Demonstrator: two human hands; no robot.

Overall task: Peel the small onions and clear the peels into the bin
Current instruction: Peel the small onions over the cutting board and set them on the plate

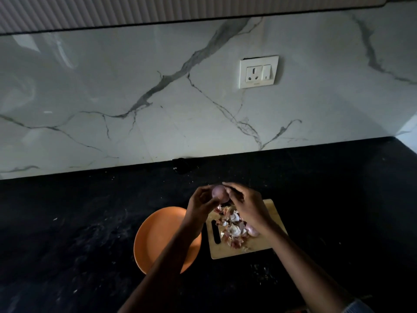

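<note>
Plate: orange plate (158,236) on the dark worktop (67,222), beneath the left forearm; its visible surface holds nothing.
Board: wooden cutting board (266,247) under the right wrist, carrying a heap of peels (232,229) and one pinkish onion (252,230) tucked just below the right hand.
Left hand: left hand (200,201) raised above the near edge of the board, fingers curled round the held onion (219,192) and cradling it from the left.
Right hand: right hand (244,203) meets the same onion from the right — fingertips pinching at its skin, as judged from the pose; the exact contact is too dim to tell.
Stage: peeling appears under way; the peels are not yet cleared, and no bin is in view.
Risk: a smooth, rounded bulb held only at the fingertips could slip and roll off across the worktop; loose peels — light and dry — may scatter off the board if a wrist brushes the heap.
Background: marble-patterned wall with a socket (259,71), well beyond both hands.
</note>
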